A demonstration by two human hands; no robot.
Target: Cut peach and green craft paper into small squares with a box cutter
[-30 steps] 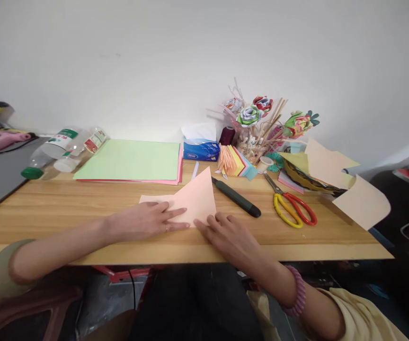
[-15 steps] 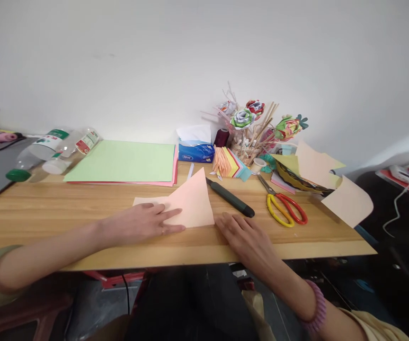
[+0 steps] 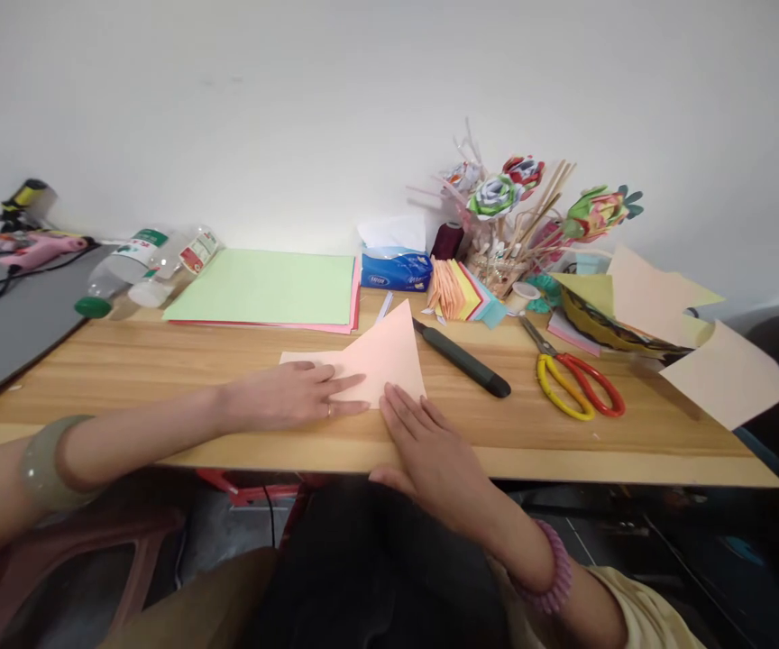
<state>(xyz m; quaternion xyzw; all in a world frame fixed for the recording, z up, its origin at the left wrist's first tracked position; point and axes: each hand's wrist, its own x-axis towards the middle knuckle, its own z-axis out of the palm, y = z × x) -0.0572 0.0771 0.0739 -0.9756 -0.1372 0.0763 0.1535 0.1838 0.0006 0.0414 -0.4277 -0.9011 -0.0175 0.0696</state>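
A pale pink sheet of paper [image 3: 387, 356], folded into a triangle, lies on the wooden table [image 3: 160, 374] in front of me. My left hand [image 3: 291, 397] lies flat on its left part, fingers stretched out. My right hand [image 3: 430, 446] rests open at the sheet's lower right corner, its fingertips touching the near edge of the paper. Neither hand grips anything.
A black utility knife [image 3: 463, 359] and yellow-red scissors [image 3: 575, 383] lie right of the sheet. Behind are a stack of green and pink paper [image 3: 268, 288], a tissue box [image 3: 396, 266], folded coloured papers [image 3: 461, 293], paper flowers on sticks [image 3: 517, 194], bottles [image 3: 139, 261], loose sheets [image 3: 724, 374].
My right hand slid from beside the sheet's right corner back onto its near edge. The left hand has stayed flat on the paper. The view shifted slightly.
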